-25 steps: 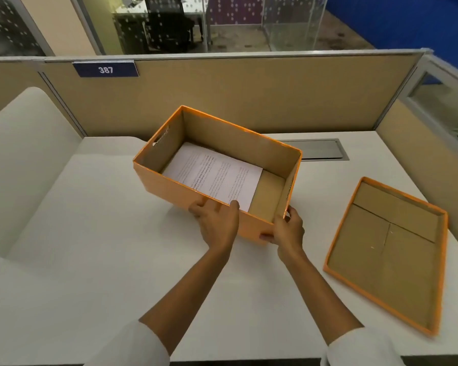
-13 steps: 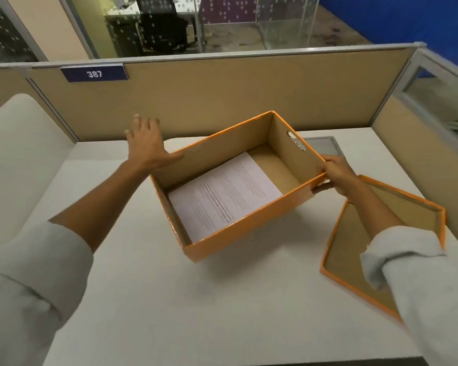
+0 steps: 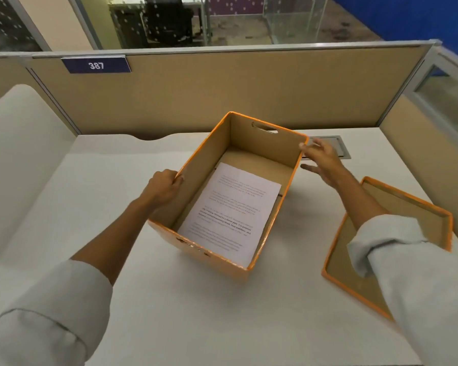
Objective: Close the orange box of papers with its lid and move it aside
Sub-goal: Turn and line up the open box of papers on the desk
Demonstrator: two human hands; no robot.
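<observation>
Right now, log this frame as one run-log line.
stage: box open | left hand: gripping orange cardboard box left wall | right hand: open by far-right corner | orange lid: upturned, right of box

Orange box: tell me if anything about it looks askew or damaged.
The orange box sits skewed on the desk, not square to its edge. Its near wall shows dark scuffed patches around the handle cut-out. The lid lies upside down to its right.
</observation>
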